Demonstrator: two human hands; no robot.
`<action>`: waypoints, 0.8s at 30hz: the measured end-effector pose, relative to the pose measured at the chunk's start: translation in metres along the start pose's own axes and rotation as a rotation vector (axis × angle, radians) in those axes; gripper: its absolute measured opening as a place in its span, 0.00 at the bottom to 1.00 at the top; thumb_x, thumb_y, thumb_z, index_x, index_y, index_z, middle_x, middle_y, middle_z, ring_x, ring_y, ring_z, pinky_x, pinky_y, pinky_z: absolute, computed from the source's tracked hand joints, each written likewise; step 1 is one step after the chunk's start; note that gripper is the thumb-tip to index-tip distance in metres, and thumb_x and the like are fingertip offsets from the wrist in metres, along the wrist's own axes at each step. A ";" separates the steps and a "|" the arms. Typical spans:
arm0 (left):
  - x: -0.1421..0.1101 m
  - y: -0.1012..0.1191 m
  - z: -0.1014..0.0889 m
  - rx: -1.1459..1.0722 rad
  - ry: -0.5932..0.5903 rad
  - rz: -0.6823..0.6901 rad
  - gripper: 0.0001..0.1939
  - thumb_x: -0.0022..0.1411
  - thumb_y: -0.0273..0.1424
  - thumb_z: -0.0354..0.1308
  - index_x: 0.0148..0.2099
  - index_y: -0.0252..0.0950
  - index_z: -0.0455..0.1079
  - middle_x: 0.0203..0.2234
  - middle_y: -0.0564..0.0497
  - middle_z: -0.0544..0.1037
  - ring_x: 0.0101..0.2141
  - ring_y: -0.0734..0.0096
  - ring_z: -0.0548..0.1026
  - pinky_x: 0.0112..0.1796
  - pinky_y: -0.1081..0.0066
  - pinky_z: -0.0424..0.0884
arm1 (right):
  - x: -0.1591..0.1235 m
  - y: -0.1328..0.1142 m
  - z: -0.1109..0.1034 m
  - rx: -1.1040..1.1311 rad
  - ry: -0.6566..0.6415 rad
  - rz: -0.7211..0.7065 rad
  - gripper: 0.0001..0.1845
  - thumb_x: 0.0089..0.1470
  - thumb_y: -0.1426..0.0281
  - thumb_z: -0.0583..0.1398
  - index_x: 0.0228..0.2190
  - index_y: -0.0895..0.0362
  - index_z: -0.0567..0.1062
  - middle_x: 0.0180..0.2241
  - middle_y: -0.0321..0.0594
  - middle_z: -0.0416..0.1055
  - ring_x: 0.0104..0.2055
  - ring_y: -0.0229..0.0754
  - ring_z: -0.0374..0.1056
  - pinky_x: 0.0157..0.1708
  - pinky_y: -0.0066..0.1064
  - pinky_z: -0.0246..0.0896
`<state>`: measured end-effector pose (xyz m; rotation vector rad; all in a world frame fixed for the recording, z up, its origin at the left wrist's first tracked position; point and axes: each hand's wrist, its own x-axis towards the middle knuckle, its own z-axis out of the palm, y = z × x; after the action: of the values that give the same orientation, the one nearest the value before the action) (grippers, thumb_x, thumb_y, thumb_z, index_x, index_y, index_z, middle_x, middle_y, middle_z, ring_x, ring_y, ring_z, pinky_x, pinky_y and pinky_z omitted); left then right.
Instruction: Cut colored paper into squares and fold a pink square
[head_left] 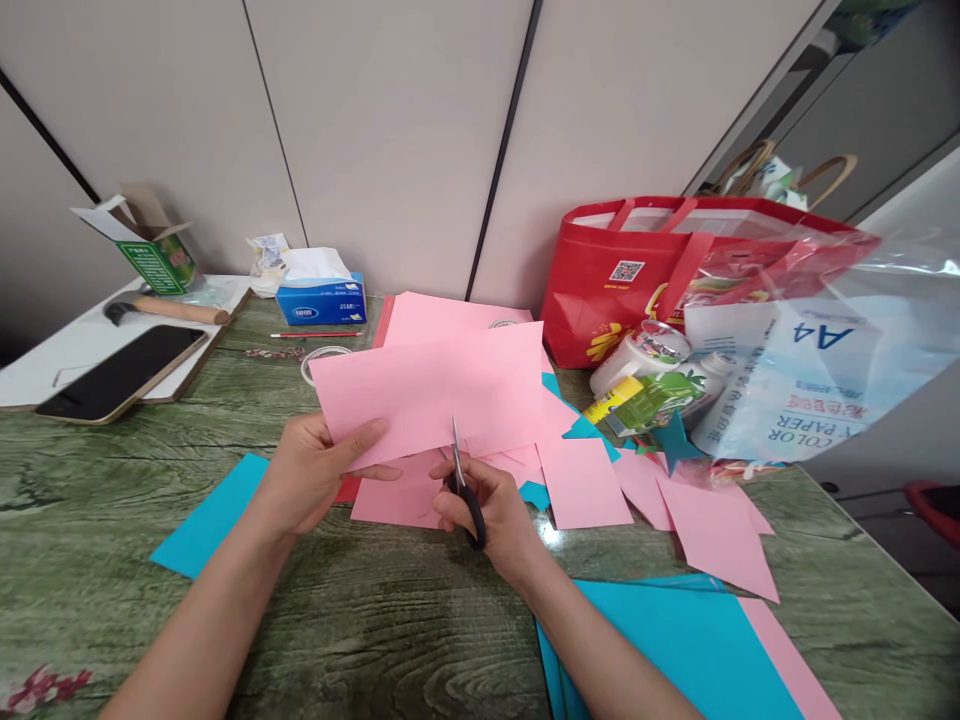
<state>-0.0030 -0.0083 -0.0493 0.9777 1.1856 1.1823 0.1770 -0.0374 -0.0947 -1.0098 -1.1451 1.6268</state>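
My left hand (319, 465) pinches the lower left corner of a pink sheet of paper (427, 390), thumb on top, holding it above the table. In my right hand (487, 505) are black-handled scissors (466, 495), fingers through the loops. Their blades are at the sheet's lower edge, and a short cut shows there. Beneath the raised sheet lie more pink papers (397, 492). A cut pink rectangle (586, 485) rests just right of the scissors, with scraps of blue paper near it.
Blue sheets (667, 640) lie at front right, and a blue piece (214, 515) at left. Behind stand a tissue box (321, 300) and a red bag (615, 270). A phone (124, 370) and a hammer (169, 307) lie at left. A plastic A4 paper wrapper (817, 370) sits at right.
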 end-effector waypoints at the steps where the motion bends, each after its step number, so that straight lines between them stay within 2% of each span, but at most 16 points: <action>1: 0.000 0.000 0.000 -0.002 -0.001 0.000 0.13 0.41 0.35 0.66 0.32 0.34 0.76 0.33 0.48 0.79 0.35 0.58 0.75 0.27 0.64 0.78 | 0.000 0.000 0.000 0.000 0.002 0.002 0.17 0.39 0.62 0.65 0.31 0.57 0.69 0.17 0.28 0.60 0.18 0.31 0.57 0.20 0.25 0.50; 10: -0.001 0.000 0.001 0.016 -0.072 -0.023 0.14 0.42 0.36 0.66 0.32 0.33 0.76 0.31 0.46 0.79 0.33 0.57 0.76 0.27 0.62 0.78 | 0.000 -0.006 0.004 0.023 0.033 -0.028 0.21 0.35 0.65 0.67 0.33 0.57 0.69 0.26 0.34 0.65 0.28 0.34 0.60 0.28 0.27 0.55; 24: 0.000 -0.001 0.002 0.033 -0.058 -0.037 0.13 0.43 0.36 0.65 0.32 0.33 0.76 0.34 0.45 0.79 0.35 0.57 0.76 0.27 0.63 0.78 | 0.000 -0.006 0.003 -0.003 0.035 0.007 0.20 0.35 0.62 0.66 0.31 0.56 0.69 0.21 0.30 0.59 0.22 0.32 0.54 0.22 0.26 0.49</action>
<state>-0.0013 -0.0084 -0.0495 1.0038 1.1751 1.1010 0.1756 -0.0369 -0.0883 -1.0410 -1.1220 1.6080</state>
